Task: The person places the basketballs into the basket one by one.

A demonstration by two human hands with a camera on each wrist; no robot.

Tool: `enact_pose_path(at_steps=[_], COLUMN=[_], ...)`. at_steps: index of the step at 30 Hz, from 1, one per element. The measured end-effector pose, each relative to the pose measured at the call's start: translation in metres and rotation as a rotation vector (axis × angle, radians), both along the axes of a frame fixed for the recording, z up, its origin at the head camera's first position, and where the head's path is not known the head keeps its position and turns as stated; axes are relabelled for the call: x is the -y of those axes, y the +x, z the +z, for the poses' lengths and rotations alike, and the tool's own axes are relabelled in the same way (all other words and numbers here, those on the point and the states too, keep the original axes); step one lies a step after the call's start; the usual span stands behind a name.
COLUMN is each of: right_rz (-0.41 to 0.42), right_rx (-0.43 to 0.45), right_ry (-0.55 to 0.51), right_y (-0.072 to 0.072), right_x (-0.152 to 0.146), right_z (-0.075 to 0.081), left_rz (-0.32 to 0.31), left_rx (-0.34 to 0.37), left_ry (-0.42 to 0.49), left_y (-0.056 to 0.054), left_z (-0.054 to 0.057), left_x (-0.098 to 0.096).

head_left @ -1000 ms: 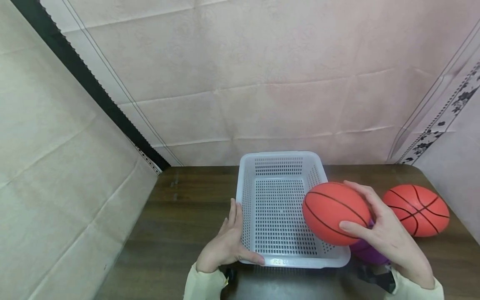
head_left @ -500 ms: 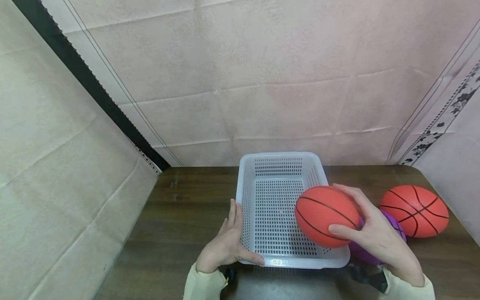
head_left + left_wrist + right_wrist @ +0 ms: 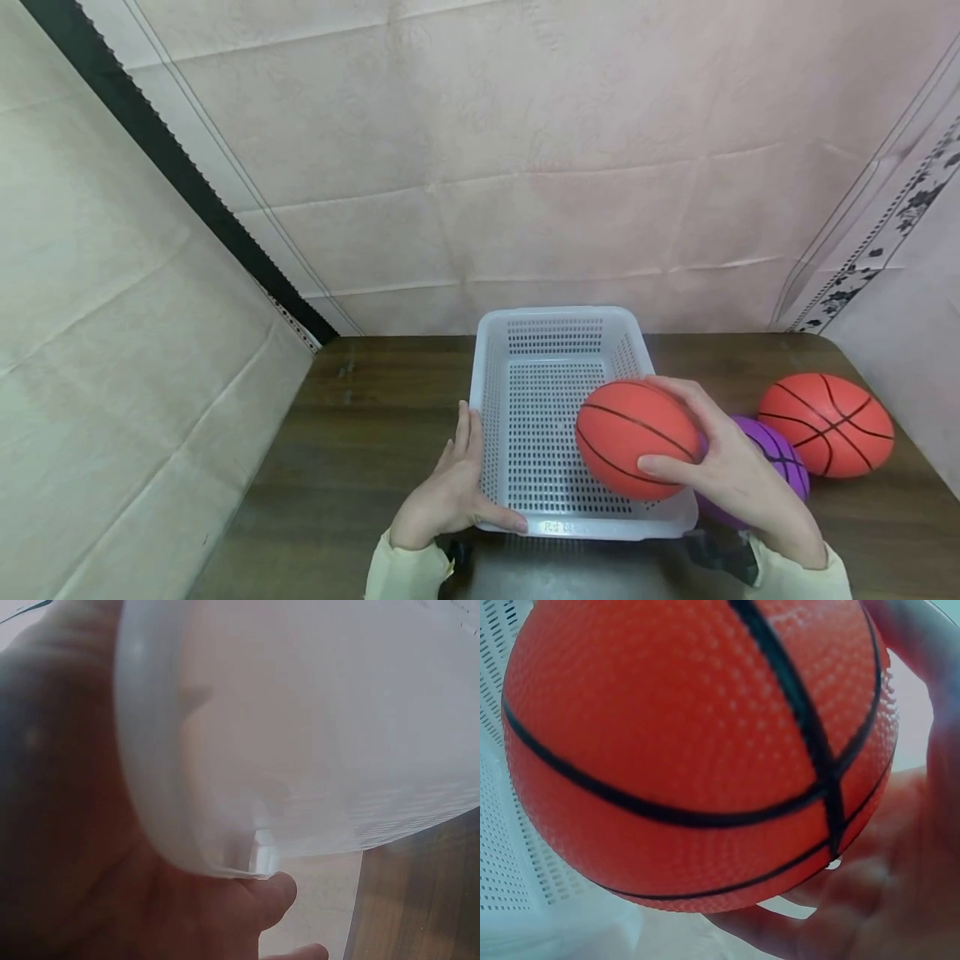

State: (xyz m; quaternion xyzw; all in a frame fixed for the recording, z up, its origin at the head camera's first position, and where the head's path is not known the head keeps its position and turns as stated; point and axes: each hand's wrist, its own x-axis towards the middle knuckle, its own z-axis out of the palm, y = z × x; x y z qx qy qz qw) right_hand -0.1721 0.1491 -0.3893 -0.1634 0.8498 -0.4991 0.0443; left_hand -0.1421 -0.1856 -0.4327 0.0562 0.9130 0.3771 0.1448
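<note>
A light blue plastic basket (image 3: 555,527) with perforated walls and floor stands on the table. My left hand (image 3: 450,492) steadies its near left corner, fingers straight along the left side and thumb on the front rim. In the left wrist view that hand (image 3: 217,915) lies against the basket's pale rim (image 3: 146,750). Over the basket's right half, my right hand (image 3: 720,467) grips an orange toy basketball (image 3: 633,437) from its right side, with fingers on the far side and thumb on the near side. The right wrist view shows the ball (image 3: 682,742) up close.
A purple ball (image 3: 772,450) with dark lines sits right of the basket, partly hidden behind my right hand. Beyond it rests a second orange basketball (image 3: 828,425). Pale cloth walls (image 3: 525,167) enclose the brown wooden table (image 3: 322,500) at the back and sides.
My right hand has carried the orange basketball leftward, from the basket's right edge to further over its inside. More of the purple ball shows now. The left hand stays on the basket.
</note>
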Motion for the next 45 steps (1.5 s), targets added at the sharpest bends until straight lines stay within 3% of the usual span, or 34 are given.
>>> enact_pose_path(at_steps=[21,45], right_rz=[0.038,0.092], right_rx=[-0.035,-0.02], right_ry=[-0.01,-0.045], right_y=[-0.004,-0.007], right_x=[0.005,0.012], right_z=[-0.006,-0.012], left_rz=[-0.028,-0.01], left_rx=[-0.022,-0.014], left_ry=[0.031,0.023], left_y=[0.001,0.001], left_z=[0.001,-0.001], left_x=[0.001,0.001])
